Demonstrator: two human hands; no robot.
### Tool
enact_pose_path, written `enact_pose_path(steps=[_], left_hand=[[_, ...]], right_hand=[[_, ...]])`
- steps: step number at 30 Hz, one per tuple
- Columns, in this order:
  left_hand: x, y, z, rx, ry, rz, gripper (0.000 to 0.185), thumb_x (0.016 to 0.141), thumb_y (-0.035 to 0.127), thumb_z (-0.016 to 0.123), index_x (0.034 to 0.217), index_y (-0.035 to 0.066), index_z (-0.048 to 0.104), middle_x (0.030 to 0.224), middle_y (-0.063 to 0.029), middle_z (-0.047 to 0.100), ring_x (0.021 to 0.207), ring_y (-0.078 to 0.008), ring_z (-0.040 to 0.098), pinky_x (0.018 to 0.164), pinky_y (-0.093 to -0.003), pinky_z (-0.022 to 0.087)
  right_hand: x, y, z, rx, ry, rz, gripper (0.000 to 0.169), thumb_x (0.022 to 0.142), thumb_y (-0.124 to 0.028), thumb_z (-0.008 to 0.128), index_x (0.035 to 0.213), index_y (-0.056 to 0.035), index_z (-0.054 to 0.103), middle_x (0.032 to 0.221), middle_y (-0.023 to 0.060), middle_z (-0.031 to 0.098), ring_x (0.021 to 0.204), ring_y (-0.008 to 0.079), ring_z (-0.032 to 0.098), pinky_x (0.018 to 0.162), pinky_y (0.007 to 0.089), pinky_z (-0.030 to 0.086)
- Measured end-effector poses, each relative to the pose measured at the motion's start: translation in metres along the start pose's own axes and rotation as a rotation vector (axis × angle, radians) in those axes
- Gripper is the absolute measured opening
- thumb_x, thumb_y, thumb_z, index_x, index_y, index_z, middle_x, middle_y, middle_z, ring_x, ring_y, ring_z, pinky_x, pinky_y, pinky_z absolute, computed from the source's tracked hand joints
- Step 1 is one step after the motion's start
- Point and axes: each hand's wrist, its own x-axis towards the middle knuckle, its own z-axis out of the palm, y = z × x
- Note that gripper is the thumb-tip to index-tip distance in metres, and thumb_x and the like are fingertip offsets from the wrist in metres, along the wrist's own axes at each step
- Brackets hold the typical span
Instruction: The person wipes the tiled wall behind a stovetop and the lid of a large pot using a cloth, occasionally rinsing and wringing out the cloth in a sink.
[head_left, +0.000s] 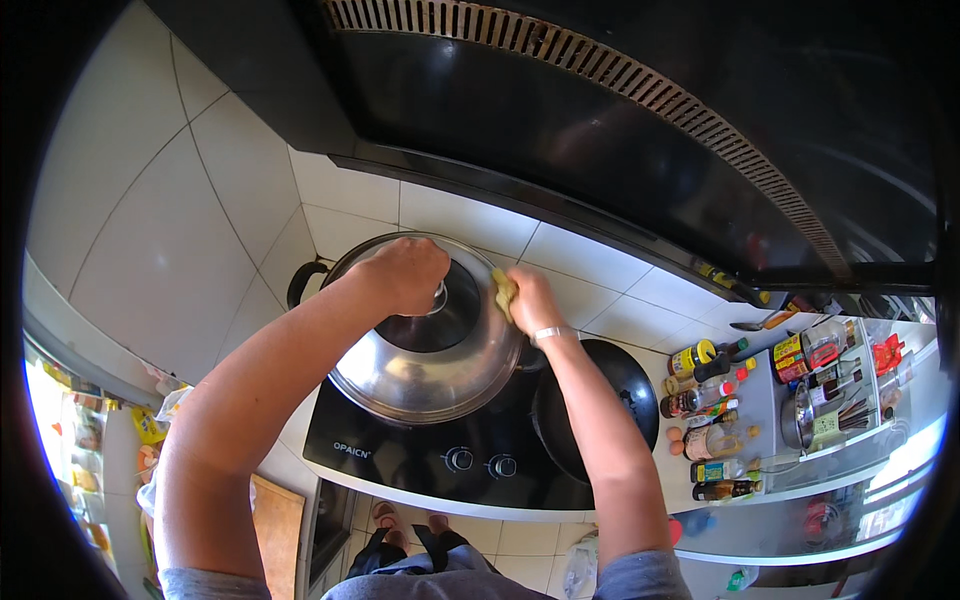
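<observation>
A domed metal lid (442, 382) with a dark glass centre sits over a pan on the left side of the black gas cooktop (405, 465). My left hand (409, 276) is closed around the knob at the lid's top, hiding most of it. In my right hand (531, 298) is a crumpled yellow-green cloth (505, 294), pressed against the lid's right rim. A dark handle (304, 283) sticks out at the pan's left. Beneath my right forearm lies a black wok (630, 390), partly hidden by the arm.
A dark range hood (525, 97) hangs over the cooktop's back. Sauce bottles (705, 442) and eggs (676, 440) stand at the right, beside a rack with a metal pot (796, 416). Tiled walls (247, 187) close off the left and back. A wooden board (277, 525) leans at lower left.
</observation>
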Motion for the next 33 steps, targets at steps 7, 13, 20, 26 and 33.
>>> enact_pose_path(steps=[7,13,20,26,33], left_hand=[[-0.018,0.0,-0.011,-0.031,-0.038,0.007,0.02,0.066,0.012,0.066,0.081,0.0,0.068,0.086,-0.0173,0.066,0.086,-0.0311,0.065,0.077,-0.0366,0.053],[-0.016,-0.006,-0.004,-0.023,-0.01,-0.001,0.019,0.064,0.016,0.069,0.071,-0.002,0.068,0.077,-0.0188,0.066,0.082,-0.0329,0.065,0.075,-0.0376,0.053],[-0.014,0.005,-0.011,0.001,-0.077,-0.006,0.022,0.065,0.009,0.064,0.084,-0.002,0.067,0.089,-0.0198,0.066,0.09,-0.0325,0.065,0.08,-0.0372,0.052],[-0.011,0.0,-0.001,0.029,0.014,0.022,0.02,0.063,0.013,0.067,0.075,-0.003,0.067,0.08,-0.0196,0.066,0.083,-0.0324,0.065,0.075,-0.0376,0.053],[-0.011,-0.009,0.002,0.031,-0.009,0.03,0.023,0.062,0.015,0.069,0.078,-0.002,0.068,0.082,-0.0192,0.066,0.085,-0.0325,0.065,0.075,-0.0378,0.053]], right_hand=[[-0.125,-0.097,-0.008,-0.157,0.179,-0.027,0.022,0.07,0.007,0.053,0.091,0.0008,0.051,0.091,0.0184,0.054,0.088,0.038,0.052,0.08,0.046,0.044],[-0.117,-0.096,-0.007,-0.015,0.185,-0.09,0.017,0.073,0.001,0.057,0.089,0.0013,0.05,0.097,0.0229,0.055,0.092,0.0396,0.053,0.078,0.0447,0.044],[-0.085,-0.062,-0.012,-0.333,0.121,-0.043,0.004,0.074,-0.001,0.056,0.075,0.0009,0.052,0.075,0.0189,0.057,0.075,0.0366,0.055,0.067,0.0446,0.046],[-0.153,-0.157,-0.007,-0.112,0.067,-0.029,0.009,0.072,0.003,0.055,0.078,-0.0003,0.05,0.075,0.0188,0.054,0.072,0.0366,0.054,0.066,0.0456,0.046],[-0.113,-0.177,-0.008,0.299,0.216,0.048,0.014,0.081,-0.003,0.058,0.095,-0.0013,0.055,0.085,0.0182,0.058,0.077,0.0359,0.058,0.07,0.0413,0.047]])
